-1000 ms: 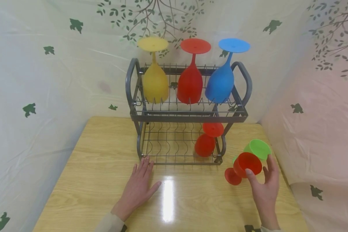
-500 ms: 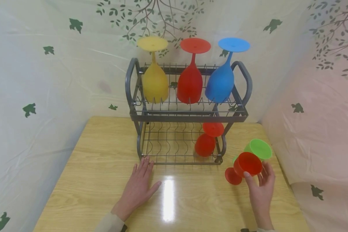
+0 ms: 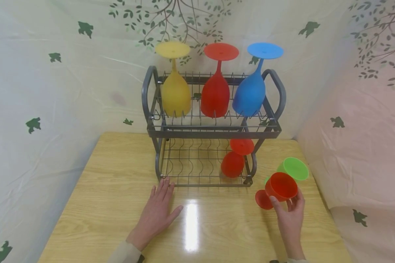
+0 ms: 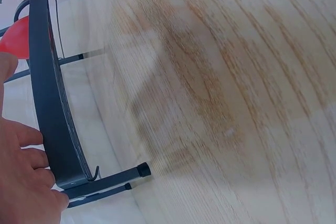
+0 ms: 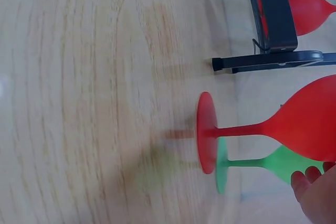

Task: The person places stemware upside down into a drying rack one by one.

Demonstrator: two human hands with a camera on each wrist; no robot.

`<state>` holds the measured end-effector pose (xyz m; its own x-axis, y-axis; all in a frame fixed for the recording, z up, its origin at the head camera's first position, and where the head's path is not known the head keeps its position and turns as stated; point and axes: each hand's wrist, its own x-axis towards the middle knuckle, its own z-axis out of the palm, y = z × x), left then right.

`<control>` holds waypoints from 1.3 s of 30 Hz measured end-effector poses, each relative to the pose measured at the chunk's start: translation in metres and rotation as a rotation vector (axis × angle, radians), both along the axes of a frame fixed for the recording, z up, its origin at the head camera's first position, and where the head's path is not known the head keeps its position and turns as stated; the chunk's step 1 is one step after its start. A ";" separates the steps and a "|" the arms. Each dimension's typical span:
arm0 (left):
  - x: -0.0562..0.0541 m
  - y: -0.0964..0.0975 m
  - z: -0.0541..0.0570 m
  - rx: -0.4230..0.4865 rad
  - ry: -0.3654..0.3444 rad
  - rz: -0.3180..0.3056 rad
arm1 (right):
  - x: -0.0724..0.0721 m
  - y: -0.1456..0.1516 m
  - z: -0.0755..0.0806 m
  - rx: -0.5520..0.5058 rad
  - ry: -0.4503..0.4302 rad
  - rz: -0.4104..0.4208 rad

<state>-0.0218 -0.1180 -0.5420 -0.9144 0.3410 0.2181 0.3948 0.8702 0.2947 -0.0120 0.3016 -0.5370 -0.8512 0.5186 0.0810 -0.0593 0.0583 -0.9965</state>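
On the table at the right stands an upright red wine glass (image 3: 281,187), its bowl facing up. My right hand (image 3: 290,219) is at the underside of that bowl, thumb on one side and fingers curled on the other; the wrist view shows the fingertips (image 5: 300,183) against it. Just behind is an upright green wine glass (image 3: 293,168), partly hidden by the red one. My left hand (image 3: 156,215) lies with straight fingers, their tips touching the front left corner of the dark two-tier dish rack (image 3: 214,134).
Upside down on the rack's upper tier stand a yellow glass (image 3: 176,95), a red glass (image 3: 215,96) and a blue glass (image 3: 250,95). A smaller red glass (image 3: 232,165) sits inverted at the lower tier's right end. Patterned cloth (image 3: 66,91) hangs behind and at the sides.
My right hand has moved left and down around the red wine glass, its fingers closing in from a wider spread. The glass stays in about the same place. My left hand has not moved.
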 end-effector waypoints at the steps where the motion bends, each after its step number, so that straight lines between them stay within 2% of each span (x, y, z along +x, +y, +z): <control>1: 0.000 0.000 0.000 0.001 0.001 -0.001 | 0.000 -0.001 -0.001 0.002 0.009 0.000; 4: 0.000 0.000 0.001 0.002 -0.002 0.000 | -0.002 -0.003 -0.002 -0.008 0.030 0.002; 12: 0.001 0.001 0.000 0.008 0.026 -0.006 | -0.005 -0.003 -0.006 -0.022 -0.031 -0.012; 21: 0.001 0.000 0.001 0.000 0.016 -0.005 | -0.007 -0.005 -0.008 -0.006 -0.051 -0.015; 31: 0.001 0.000 0.001 -0.004 0.015 -0.006 | -0.004 -0.008 -0.006 -0.023 0.006 -0.006; 39: 0.001 -0.001 0.001 0.000 0.014 -0.008 | -0.001 -0.012 0.006 -0.017 0.099 -0.005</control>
